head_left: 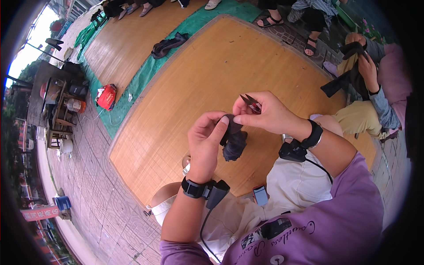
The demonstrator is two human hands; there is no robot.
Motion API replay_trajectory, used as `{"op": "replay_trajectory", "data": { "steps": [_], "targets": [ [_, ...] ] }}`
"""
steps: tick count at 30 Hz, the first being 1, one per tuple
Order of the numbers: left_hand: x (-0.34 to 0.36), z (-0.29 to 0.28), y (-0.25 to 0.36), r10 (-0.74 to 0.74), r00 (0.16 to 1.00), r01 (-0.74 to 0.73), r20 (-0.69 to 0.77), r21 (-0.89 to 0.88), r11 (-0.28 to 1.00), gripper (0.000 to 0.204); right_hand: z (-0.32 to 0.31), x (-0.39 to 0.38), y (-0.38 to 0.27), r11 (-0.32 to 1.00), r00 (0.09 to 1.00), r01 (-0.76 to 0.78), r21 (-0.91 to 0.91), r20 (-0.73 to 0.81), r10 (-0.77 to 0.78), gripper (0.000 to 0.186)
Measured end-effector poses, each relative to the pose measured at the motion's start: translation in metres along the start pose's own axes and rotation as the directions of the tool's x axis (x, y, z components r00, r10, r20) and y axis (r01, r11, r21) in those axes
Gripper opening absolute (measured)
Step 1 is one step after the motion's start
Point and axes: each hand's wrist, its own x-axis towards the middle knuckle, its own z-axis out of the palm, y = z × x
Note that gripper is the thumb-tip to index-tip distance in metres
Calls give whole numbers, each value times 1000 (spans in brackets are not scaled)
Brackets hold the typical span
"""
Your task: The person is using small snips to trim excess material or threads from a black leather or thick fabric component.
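A small piece of dark cloth (234, 147) is pinched up between my two hands, its gathered lower part hanging over the mat. My left hand (206, 131) grips its upper left edge between thumb and fingers. My right hand (270, 114) holds the same edge with thumb and fingertip, close to the left thumb. Tucked in the right hand is a pair of thread snips (252, 104), dark pointed blades sticking out to the upper left. What lies inside the folds at the pinch is hidden.
Beneath is a large tan mat (176, 110) with a dark garment (169, 45) beyond it. A phone (260, 194) lies by my lap. At right, another person handles dark cloth (353, 79). A red bag (106, 97) and wooden stools (59, 119) stand left.
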Motion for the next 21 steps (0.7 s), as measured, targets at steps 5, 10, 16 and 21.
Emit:
{"op": "replay_trajectory", "data": {
  "steps": [5,10,16,21],
  "targets": [
    [0,-1,-1,0,1000,0,20,-11,1000,11,-2,0,1,995,1000,-10,101,14,8,9],
    [-1,0,-2,-16,1000,16,22,3,1000,10,-5,-2,-7,902,960,-278,330,67,271,14],
    [-1,4,-1,-31,996,29,83,32,999,11,-12,-1,3,728,930,-369,578,227,290,14],
    [0,0,-5,-89,990,87,110,27,996,9,-10,0,6,706,917,-399,584,250,312,15]
  ]
}}
